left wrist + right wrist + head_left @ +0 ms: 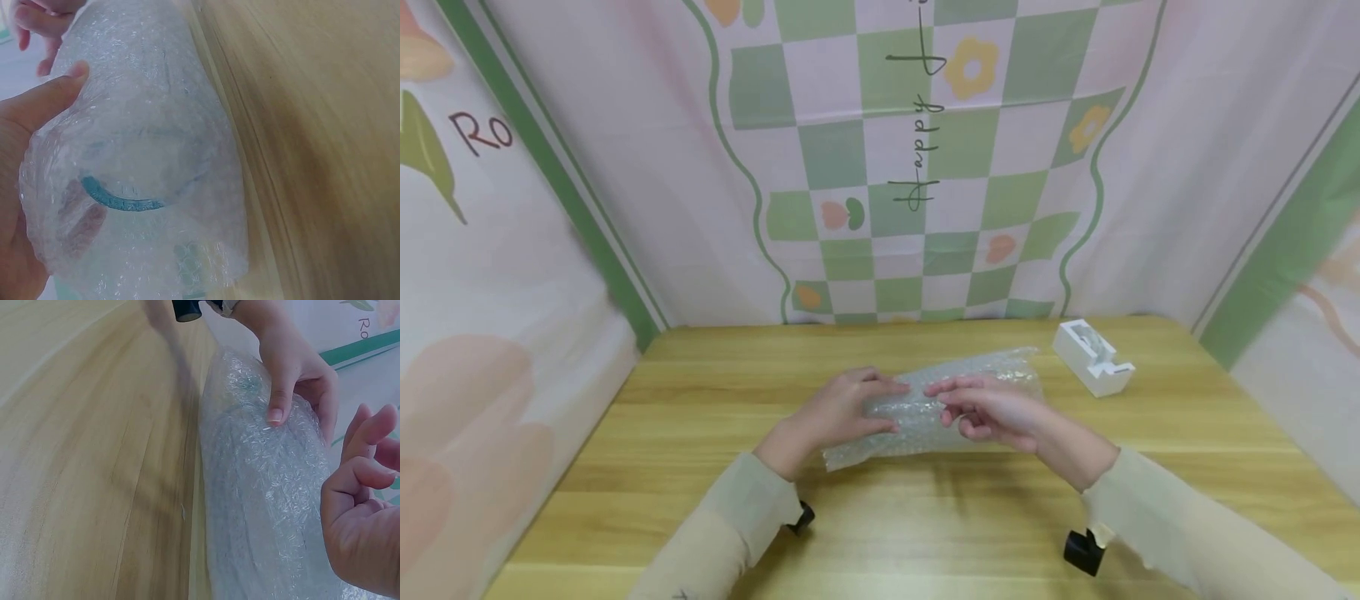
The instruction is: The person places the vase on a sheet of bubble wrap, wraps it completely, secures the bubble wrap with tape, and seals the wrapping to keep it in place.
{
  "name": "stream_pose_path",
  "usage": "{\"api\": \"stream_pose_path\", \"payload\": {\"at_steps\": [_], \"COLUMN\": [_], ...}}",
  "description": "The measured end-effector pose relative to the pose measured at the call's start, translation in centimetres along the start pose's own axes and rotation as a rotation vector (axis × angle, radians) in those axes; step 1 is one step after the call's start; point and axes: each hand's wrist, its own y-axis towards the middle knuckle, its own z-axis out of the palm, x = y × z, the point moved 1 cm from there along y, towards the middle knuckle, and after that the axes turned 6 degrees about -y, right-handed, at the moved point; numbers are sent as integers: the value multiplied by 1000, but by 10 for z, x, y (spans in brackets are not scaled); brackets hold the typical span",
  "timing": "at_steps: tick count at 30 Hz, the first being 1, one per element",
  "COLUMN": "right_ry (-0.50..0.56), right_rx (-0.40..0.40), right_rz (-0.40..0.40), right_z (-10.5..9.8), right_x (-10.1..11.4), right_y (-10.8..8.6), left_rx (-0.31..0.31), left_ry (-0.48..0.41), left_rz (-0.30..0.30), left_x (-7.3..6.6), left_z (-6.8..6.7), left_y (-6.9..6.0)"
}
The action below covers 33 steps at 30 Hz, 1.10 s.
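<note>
A bubble-wrap bundle [917, 421] lies slantwise across the wooden table. Through its end in the left wrist view, a teal curved edge [122, 203] shows inside; what it belongs to is blurred by the wrap. My left hand [842, 408] grips the bundle's left part, thumb on the near side and fingers over the far side. Just above the bundle's middle is my right hand [988, 412], its fingers bent and close together. In the right wrist view the bent fingers [365, 472] stand beside the bubble wrap. Whether they pinch something thin and clear cannot be made out.
A white tape dispenser [1092, 358] with a clear roll stands at the table's back right. The wooden table [700, 417] meets a patterned curtain [895, 275] at the back, with more cloth on both sides. Black wrist mounts [1084, 552] hang below the cuffs.
</note>
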Motion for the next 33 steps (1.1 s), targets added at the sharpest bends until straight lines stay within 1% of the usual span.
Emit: {"api": "stream_pose_path", "payload": {"at_steps": [4,8,14,19,22,24,33], "right_ry": [11,12,0,5,7,7,25], "right_rx": [0,5,3,4,6,10,18], "right_rz": [7,12,27,36,38,37,22], "right_z": [-1,0,1,2,2,3,7], "right_x": [-1,-3,-3,-3,-3,-3,-7], "right_y": [-2,-5,-7,-8,-9,-10,-20], "left_rx": [18,43,73,135,167,179,205], "left_ry": [-1,-13,-8,46,93,108,74], "left_rz": [-20,-53,-63,-93,-90,-89,-155], "left_x": [-2,-3,-4,-11,-14,-15,-20], "left_z": [-1,-2,-4,-9,-10,-11,-15], "left_y": [1,2,5,9,11,12,19]}}
